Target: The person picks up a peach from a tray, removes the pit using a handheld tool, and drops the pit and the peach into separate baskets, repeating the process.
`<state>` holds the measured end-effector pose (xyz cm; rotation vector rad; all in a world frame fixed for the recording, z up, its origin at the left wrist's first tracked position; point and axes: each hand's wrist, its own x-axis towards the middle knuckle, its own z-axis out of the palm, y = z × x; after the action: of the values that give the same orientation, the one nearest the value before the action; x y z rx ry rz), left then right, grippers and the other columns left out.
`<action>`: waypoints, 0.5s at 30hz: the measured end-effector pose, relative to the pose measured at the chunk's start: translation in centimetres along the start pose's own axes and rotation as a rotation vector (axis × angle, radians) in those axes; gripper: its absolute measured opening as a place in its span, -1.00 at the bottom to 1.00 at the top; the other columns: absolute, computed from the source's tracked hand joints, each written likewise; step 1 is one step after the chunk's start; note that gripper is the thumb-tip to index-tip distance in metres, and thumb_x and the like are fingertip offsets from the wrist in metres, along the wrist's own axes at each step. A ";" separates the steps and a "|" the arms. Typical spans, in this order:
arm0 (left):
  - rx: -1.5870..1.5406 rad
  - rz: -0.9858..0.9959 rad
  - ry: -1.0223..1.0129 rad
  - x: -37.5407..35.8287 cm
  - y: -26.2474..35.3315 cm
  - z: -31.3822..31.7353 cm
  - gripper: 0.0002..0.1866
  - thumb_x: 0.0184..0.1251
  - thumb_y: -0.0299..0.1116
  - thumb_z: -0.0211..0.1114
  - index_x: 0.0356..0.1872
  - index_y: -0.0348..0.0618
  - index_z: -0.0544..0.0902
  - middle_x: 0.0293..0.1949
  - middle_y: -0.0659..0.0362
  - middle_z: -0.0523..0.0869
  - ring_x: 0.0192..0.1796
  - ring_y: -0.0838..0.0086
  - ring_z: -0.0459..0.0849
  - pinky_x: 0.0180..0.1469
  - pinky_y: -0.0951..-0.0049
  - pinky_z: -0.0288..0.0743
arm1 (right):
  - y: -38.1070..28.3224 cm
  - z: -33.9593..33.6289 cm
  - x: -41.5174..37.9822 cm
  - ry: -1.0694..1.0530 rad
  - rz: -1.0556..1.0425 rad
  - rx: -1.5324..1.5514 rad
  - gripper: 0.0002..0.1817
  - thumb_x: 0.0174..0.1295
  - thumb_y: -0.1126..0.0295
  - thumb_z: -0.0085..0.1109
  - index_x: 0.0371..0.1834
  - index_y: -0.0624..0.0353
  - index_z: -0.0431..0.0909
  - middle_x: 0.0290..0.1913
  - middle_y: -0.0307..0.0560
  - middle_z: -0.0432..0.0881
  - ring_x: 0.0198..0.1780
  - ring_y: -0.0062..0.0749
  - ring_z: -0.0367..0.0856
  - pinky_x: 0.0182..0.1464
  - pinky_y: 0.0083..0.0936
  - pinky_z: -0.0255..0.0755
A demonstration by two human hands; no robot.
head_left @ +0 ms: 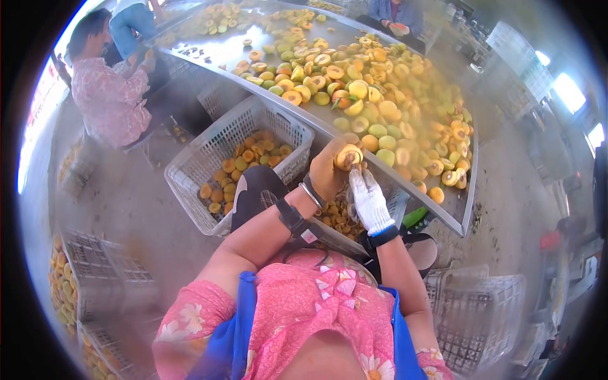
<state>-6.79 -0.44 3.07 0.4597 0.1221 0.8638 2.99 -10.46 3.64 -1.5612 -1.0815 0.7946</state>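
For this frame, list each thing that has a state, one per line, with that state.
left hand: bare, shut on peach half
peach half: cut, flesh showing, held over the table edge
right hand: white glove, fingers at the peach half
metal table: heaped with cut fruit
white crate: partly filled with halves

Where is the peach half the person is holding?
The peach half sits in the left hand, just in front of the metal table's edge, with the white-gloved right hand touching it from below.
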 end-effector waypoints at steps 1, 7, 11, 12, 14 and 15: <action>0.010 -0.001 0.007 -0.1 -0.1 0.1 -0.60 0.56 -0.20 0.05 0.19 -0.30 0.53 0.09 0.01 0.64 0.19 0.23 0.62 0.16 0.13 0.62 | -0.6 -0.1 -0.3 -0.040 0.106 0.045 -0.67 0.57 0.16 0.03 0.11 0.20 0.54 -0.38 -0.31 0.53 -0.40 -0.66 0.45 -0.39 -0.63 0.35; 0.053 -0.005 0.066 0.1 -0.9 0.1 -0.70 0.43 -0.31 0.06 0.02 -0.25 0.59 0.00 0.03 0.68 0.08 0.28 0.67 0.12 0.20 0.63 | 2.8 0.2 0.0 -0.014 0.073 -0.054 -0.53 0.51 0.04 0.05 0.11 0.29 0.51 -0.32 -0.04 0.64 -0.34 -0.35 0.58 -0.26 -0.39 0.46; 0.230 0.098 0.074 0.3 -1.6 0.3 -0.74 0.42 -0.30 0.08 -0.07 -0.23 0.61 -0.08 0.05 0.69 -0.02 0.33 0.69 0.05 0.25 0.66 | 1.5 0.0 -0.8 -0.106 0.124 0.076 -0.56 0.57 0.13 0.02 0.23 0.32 0.49 -0.16 -0.21 0.63 -0.18 -0.62 0.53 -0.14 -0.64 0.43; 0.259 0.120 0.085 0.2 -1.6 0.8 -0.75 0.43 -0.29 0.08 -0.09 -0.23 0.62 -0.10 0.06 0.70 -0.04 0.33 0.70 0.02 0.25 0.67 | 1.2 0.0 -1.1 -0.099 0.121 0.067 -0.55 0.57 0.14 0.02 0.23 0.32 0.49 -0.14 -0.20 0.63 -0.15 -0.61 0.53 -0.11 -0.63 0.43; 0.286 0.064 0.085 0.2 -1.3 1.1 -0.71 0.48 -0.19 0.11 -0.14 -0.22 0.63 -0.16 0.07 0.71 -0.10 0.31 0.72 -0.05 0.27 0.69 | 0.7 -0.1 -1.6 -0.089 0.115 0.049 -0.55 0.57 0.14 0.02 0.24 0.33 0.48 -0.11 -0.19 0.63 -0.09 -0.59 0.53 -0.04 -0.61 0.44; 0.300 0.037 0.086 0.2 -0.9 1.4 -0.68 0.50 -0.14 0.12 -0.16 -0.22 0.64 -0.18 0.07 0.71 -0.12 0.30 0.73 -0.09 0.28 0.70 | 0.3 -0.2 -1.8 -0.121 0.122 0.046 -0.55 0.57 0.15 0.02 0.25 0.33 0.48 -0.09 -0.19 0.63 -0.07 -0.58 0.53 -0.02 -0.59 0.44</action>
<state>-5.63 -1.25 3.96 0.7073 0.3259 0.9053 2.57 -12.26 3.30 -1.5678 -1.0544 1.0015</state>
